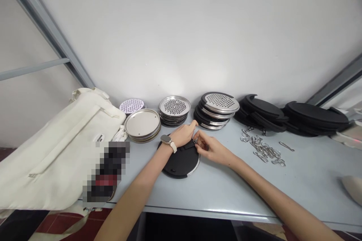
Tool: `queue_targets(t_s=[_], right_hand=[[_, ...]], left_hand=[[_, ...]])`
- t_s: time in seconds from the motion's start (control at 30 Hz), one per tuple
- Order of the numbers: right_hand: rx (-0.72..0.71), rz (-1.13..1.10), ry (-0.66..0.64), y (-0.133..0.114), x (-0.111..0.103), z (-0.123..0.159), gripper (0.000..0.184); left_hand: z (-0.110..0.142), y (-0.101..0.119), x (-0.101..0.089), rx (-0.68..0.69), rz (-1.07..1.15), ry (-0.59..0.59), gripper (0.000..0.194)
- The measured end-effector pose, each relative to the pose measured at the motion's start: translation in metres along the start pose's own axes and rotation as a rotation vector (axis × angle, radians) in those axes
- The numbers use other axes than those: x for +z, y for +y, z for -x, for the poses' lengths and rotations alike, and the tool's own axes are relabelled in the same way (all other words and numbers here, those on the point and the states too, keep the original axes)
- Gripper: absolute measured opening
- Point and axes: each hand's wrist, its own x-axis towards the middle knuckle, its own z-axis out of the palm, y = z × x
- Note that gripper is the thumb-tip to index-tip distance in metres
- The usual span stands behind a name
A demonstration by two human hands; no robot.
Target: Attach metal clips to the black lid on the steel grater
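Observation:
A round black disc with a metal rim (181, 162) lies flat on the grey table (226, 192) in front of me. My left hand (185, 133), with a watch on the wrist, presses on the disc's far edge with its fingers curled. My right hand (207, 147) meets it there, pinching a small metal clip at the disc's edge. The clip itself is mostly hidden by the fingers.
Behind stand stacks of plain metal discs (142, 124), perforated grater discs (174, 110), black-rimmed graters (216, 110) and black lids (261, 112) (315, 117). Several loose metal clips (264, 148) lie to the right. A white fabric bag (53, 150) fills the left.

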Motion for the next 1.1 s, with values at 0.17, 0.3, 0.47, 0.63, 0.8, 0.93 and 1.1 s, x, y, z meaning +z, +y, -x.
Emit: queue_targets(t_s=[0.17,0.3,0.47,0.63,0.8,0.93,1.1], right_hand=[[0.0,0.014,-0.002,-0.001,0.0,0.0006,0.012],[-0.002,0.02,0.001,-0.0013,0.0002,0.0006,0.011],[-0.005,0.034,0.0,0.0,0.0006,0.0001,0.01],[0.002,0.026,-0.005,-0.0013,0.0001,0.0002,0.01],[0.014,0.026,-0.017,-0.0028,-0.0006,0.0004,0.01],[0.004,0.031,-0.026,-0.0022,-0.0009,0.0005,0.01],[0.014,0.044,-0.035,-0.002,-0.0009,0.0003,0.01]], left_hand=[[-0.0004,-0.0003,0.0002,-0.004,0.002,-0.003,0.028],[-0.0005,-0.0014,0.0017,-0.001,-0.007,-0.007,0.028],[-0.0003,-0.0022,0.0023,0.006,-0.019,-0.004,0.028],[-0.0002,-0.0012,0.0011,0.015,-0.021,-0.003,0.026],[0.0003,-0.0007,0.0006,0.009,-0.002,-0.007,0.026],[0.0002,-0.0016,0.0016,0.016,-0.014,0.0,0.024],[-0.0007,-0.0038,0.0036,0.036,-0.005,0.001,0.023]])
